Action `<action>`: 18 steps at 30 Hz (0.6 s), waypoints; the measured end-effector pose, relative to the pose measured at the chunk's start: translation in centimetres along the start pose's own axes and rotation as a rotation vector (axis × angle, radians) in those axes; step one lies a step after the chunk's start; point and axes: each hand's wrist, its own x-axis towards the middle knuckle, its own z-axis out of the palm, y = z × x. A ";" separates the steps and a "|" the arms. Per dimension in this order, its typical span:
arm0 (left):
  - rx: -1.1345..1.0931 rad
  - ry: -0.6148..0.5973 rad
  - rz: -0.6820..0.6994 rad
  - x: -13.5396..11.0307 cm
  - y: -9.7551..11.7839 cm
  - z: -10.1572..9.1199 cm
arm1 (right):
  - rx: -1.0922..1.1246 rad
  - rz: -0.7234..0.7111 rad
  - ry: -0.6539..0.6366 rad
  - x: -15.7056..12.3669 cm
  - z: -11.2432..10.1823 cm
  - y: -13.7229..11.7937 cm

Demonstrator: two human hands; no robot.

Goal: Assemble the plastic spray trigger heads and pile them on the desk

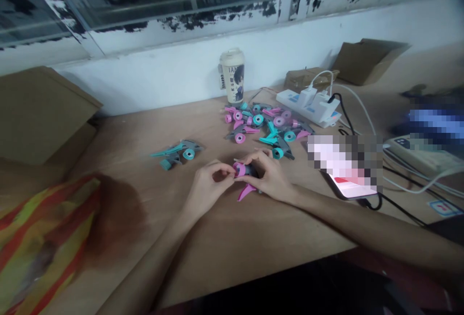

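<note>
Near the middle of the table, my left hand (212, 182) and my right hand (270, 175) meet over a small pink-and-grey plastic piece (239, 170) with a pink round end and a pink lever pointing down. My left fingertips pinch its pink round end. My right fingers wrap round its grey body, hiding much of it. Left of my hands lie teal-and-grey pieces (177, 152) of similar build. Beyond my right hand sits a loose heap of pink, teal and grey pieces (258, 120), with round ends and levers.
A printed coffee cup (234, 76) stands by the wall behind the heap. A white power strip (290, 100) with chargers and cables lies at right, near a lit phone (348, 175). Cardboard boxes (39, 117) and a red-yellow striped bag (50, 242) occupy the left side.
</note>
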 end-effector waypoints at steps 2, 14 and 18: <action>0.000 -0.005 0.019 0.0 0.3 -0.1 | -0.005 0.008 0.000 0.1 -0.1 0.0; -0.089 0.020 -0.083 0.0 -0.1 0.3 | -0.052 -0.088 -0.072 0.1 0.2 0.1; -0.035 0.003 -0.087 0.1 -0.7 0.4 | -0.113 -0.067 -0.103 0.2 0.0 -0.4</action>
